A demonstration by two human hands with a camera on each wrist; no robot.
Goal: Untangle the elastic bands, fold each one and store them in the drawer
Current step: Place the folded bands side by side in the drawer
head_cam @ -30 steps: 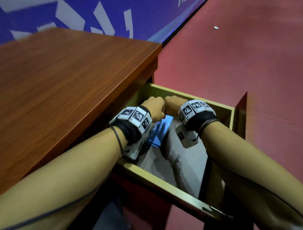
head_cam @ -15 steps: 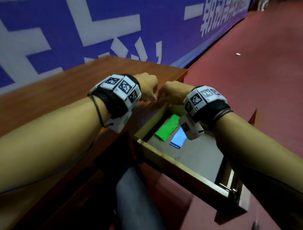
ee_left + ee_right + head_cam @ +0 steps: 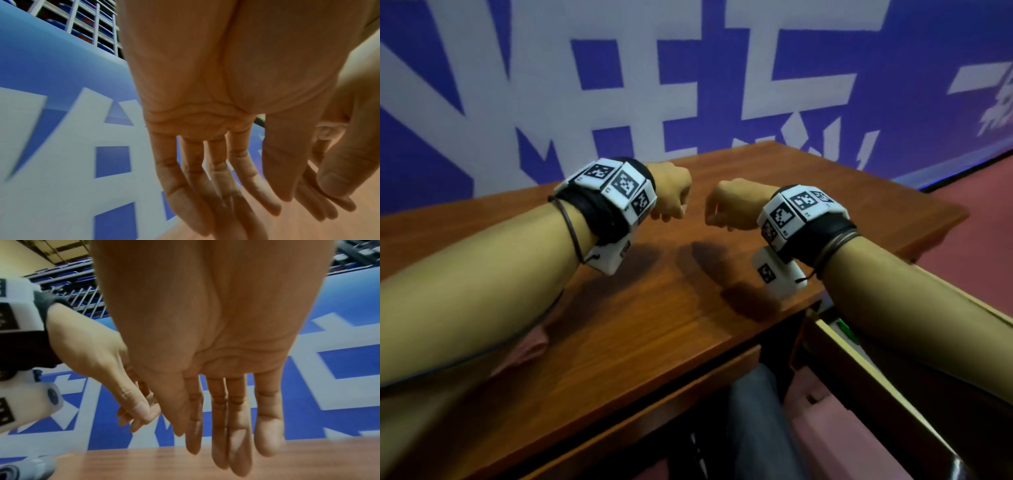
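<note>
My left hand (image 3: 671,202) and right hand (image 3: 726,209) hover side by side above the wooden desk top (image 3: 654,308), a small gap between them. In the left wrist view the left hand (image 3: 216,178) hangs with relaxed, nearly straight fingers and holds nothing. The right hand (image 3: 226,418) looks the same in the right wrist view, empty. A pink elastic band (image 3: 524,349) peeks out on the desk under my left forearm. The open drawer (image 3: 835,346) is at the lower right, mostly hidden by my right forearm; a sliver of a green band (image 3: 846,330) shows inside.
A blue wall banner with white characters (image 3: 688,85) stands right behind the desk. Red floor (image 3: 979,240) lies to the right. My knee in grey trousers (image 3: 753,421) is below the desk edge, beside the drawer front.
Both hands rose out of the drawer and moved left over the desk top. The folded green and blue bands stayed in the drawer. My view swung up and left.
</note>
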